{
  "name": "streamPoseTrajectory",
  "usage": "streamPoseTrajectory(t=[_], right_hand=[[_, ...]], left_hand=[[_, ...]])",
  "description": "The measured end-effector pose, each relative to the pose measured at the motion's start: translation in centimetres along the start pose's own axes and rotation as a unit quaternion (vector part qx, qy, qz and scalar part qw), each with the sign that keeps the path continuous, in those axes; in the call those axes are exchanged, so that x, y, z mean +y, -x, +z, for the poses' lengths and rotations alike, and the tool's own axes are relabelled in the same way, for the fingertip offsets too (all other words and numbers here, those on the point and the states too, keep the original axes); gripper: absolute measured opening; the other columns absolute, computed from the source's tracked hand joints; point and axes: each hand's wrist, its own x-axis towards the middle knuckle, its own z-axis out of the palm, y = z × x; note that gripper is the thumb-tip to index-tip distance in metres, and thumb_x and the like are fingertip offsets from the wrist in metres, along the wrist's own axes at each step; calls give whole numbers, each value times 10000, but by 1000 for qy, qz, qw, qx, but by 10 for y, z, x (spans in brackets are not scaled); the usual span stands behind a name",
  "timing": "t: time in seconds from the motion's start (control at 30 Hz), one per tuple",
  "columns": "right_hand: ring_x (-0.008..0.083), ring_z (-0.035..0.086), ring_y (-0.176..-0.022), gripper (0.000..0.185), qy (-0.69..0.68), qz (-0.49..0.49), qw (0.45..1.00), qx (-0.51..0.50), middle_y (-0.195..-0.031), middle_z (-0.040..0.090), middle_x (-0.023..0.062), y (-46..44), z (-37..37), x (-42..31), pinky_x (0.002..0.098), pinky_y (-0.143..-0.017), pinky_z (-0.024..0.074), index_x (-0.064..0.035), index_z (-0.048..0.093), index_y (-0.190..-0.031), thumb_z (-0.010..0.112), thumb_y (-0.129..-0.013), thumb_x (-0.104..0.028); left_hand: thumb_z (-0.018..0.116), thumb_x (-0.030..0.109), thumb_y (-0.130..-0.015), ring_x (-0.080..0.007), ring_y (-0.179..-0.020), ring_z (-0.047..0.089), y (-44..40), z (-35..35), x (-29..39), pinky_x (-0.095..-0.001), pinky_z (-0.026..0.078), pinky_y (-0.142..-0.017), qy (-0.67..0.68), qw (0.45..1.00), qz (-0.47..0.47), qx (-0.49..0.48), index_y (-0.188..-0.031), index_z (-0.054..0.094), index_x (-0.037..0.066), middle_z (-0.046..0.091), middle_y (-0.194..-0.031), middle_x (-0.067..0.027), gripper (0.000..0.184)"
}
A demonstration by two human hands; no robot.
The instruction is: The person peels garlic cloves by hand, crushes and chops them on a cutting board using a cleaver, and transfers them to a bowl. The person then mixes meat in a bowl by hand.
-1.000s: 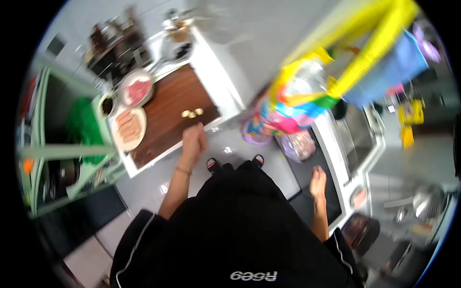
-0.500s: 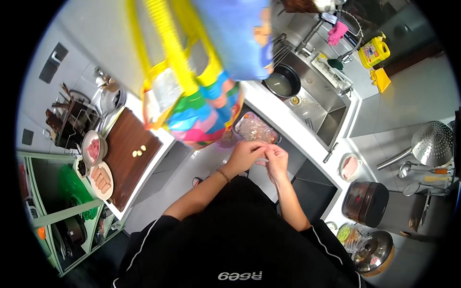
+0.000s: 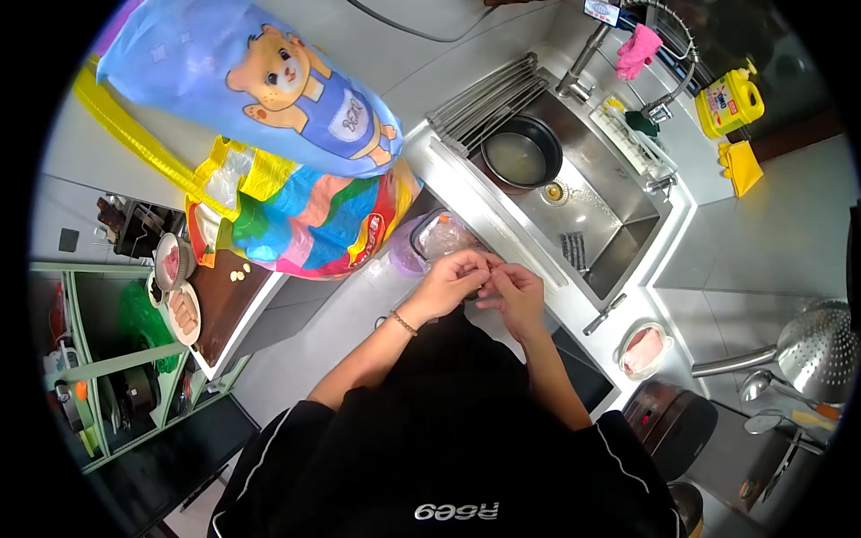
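Shelving, green, stands at far left. Beside it, a brown board bears several small pale pieces near its edge; a plate of sausage-shaped pieces and a bowl of pink meat stand at its left side. A multicoloured bag, with a blue bear-printed cover in front of its upper part, fills the upper left. Right of the bag sits a purple tub, partly hidden. Next comes the bin, dark-rimmed and lined with crumpled clear plastic, a spot of orange showing inside; it lies just beyond the hands, below the white counter edge. Left hand: fingers curled, thumb and forefinger close together, their tips meeting those of the right hand. Right hand: fingers bent and slightly parted, with a narrow gap at the thumb. Whether either grips anything cannot be told; the area between the fingertips is too small to read. Further right, a steel sink contains a black pot of cloudy liquid.
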Motion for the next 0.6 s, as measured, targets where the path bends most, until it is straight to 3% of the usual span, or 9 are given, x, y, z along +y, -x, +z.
streamPoseTrajectory(t=[0.1, 0.2, 0.3, 0.33, 0.4, 0.5, 0.53, 0.57, 0.6], right_hand=[[151, 680, -717, 200, -76, -24, 995, 55, -953, 696, 105, -7, -5, -12, 281, -619, 612, 48, 625, -1118, 516, -1018, -86], [268, 673, -944, 309, 225, -84, 969, 55, -1157, 643, 181, -24, -60, 16, 383, -825, 569, 47, 557, -1270, 467, -1010, -94], [386, 572, -1222, 449, 424, -310, 849, -63, -1359, 538, 252, -13, -9, -11, 480, -1046, 445, 47, 467, -1405, 457, -987, -115], [429, 399, -1384, 518, 432, -362, 811, -160, -1427, 460, 294, -18, -2, -3, 500, -1151, 308, 53, 428, -1445, 466, -967, -143], [384, 466, -1320, 510, 593, -423, 669, -150, -1417, 504, 228, -55, -25, 51, 471, -1127, 350, 17, 455, -1417, 451, -985, -255], [333, 429, -1357, 537, 162, -21, 982, -99, -1465, 491, 169, -136, -112, 149, 490, -1133, 343, -69, 532, -1360, 392, -1020, -462], [314, 456, -1323, 556, -89, 83, 988, -96, -1453, 492, 164, -99, -77, 94, 491, -1119, 350, -64, 522, -1351, 377, -1025, -489], [294, 484, -1290, 576, -331, 179, 925, -46, -1442, 493, 159, -55, -25, 24, 492, -1106, 356, -58, 513, -1342, 361, -1029, -517], [298, 446, -1335, 606, -330, 157, 931, -8, -1481, 458, 148, -39, -1, -8, 484, -1114, 346, -50, 454, -1401, 309, -1040, -515]], left_hand=[[521, 147, -1055, -144, -1058, 608, -14, -7, -21, -311, 499, -938, 32, 998, -18, 47, -1144, 630, 2, 652, -1226, -89, 202], [414, 369, -1094, -224, -1113, 617, -41, -46, -78, -378, 495, -990, -178, 965, -179, 73, -1341, 558, 17, 623, -1283, -123, 454], [388, 539, -1055, -275, -1107, 610, -49, -10, -51, -438, 481, -1001, 280, 897, -263, 220, -1352, 536, 31, 626, -1256, -140, 606], [412, 632, -1004, -284, -1163, 571, -44, 5, -39, -465, 429, -1052, 371, 874, -256, 180, -1274, 553, 67, 639, -1201, -103, 642], [462, 623, -982, -254, -1177, 561, -39, 13, -64, -424, 426, -1046, 398, 864, -162, 264, -1232, 574, 94, 629, -1202, -82, 595], [476, 309, -1047, -224, -1213, 572, -27, 35, -37, -430, 429, -1055, 314, 926, 57, 203, -1327, 577, 65, 592, -1338, -70, 385], [398, 266, -1055, -292, -1388, 455, -24, 41, -37, -466, 295, -1181, 59, 988, -52, 135, -1472, 443, 24, 486, -1489, -137, 484], [389, 250, -1055, -300, -1428, 388, -14, 35, -28, -467, 248, -1197, -118, 989, 41, 84, -1480, 435, 20, 441, -1521, -147, 486], [380, 235, -1054, -307, -1468, 322, -6, 30, -20, -468, 201, -1213, -293, 948, 124, 29, -1489, 426, 16, 396, -1553, -158, 489]])
